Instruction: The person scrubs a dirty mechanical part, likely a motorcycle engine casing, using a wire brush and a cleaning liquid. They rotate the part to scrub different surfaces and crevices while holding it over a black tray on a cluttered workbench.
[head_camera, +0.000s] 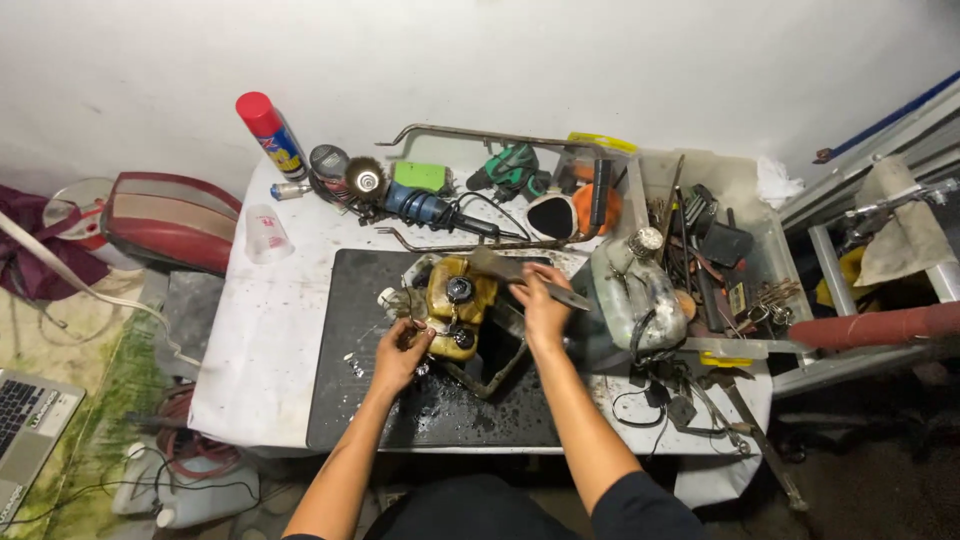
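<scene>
A dirty yellow engine part with two black caps lies on a black mat in the middle of the table. My left hand grips its lower left side. My right hand is closed on a flat grey metal tool that lies across the part's upper right corner. A bent metal frame sticks out below the part, between my two hands.
A translucent fuel tank stands right of my right hand, beside a tray of hand tools. At the back lie a red-capped spray can, a wire brush grinder, a green drill. A plastic cup stands left; a laptop sits on the floor.
</scene>
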